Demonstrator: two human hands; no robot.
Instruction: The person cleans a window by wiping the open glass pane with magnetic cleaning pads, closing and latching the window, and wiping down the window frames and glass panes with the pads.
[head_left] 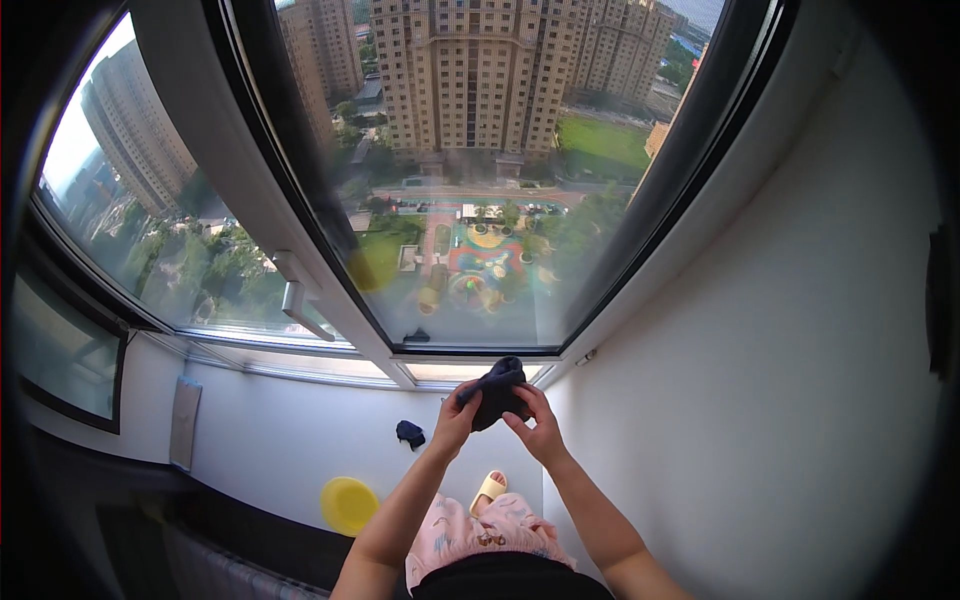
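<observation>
We hold the dark cloth [497, 392] with our left hand [455, 420] and right hand [532, 425], each grip pinching it. The window pane [470, 200] is at twelve o'clock. We should fold it flat and keep it tight.

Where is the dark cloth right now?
In the head view the dark cloth sits centre frame, held between the left hand and right hand, just below the window sill.

A: Where does the camera sit?
B: On the person's head, looking steeply down and forward at the window [470, 200], which fills the upper half of the view

A: How near is it?
B: Close; the window's lower frame lies just above the hands, with the floor far below it

A: Any second view?
B: No, only this one, bent at its rim
</observation>
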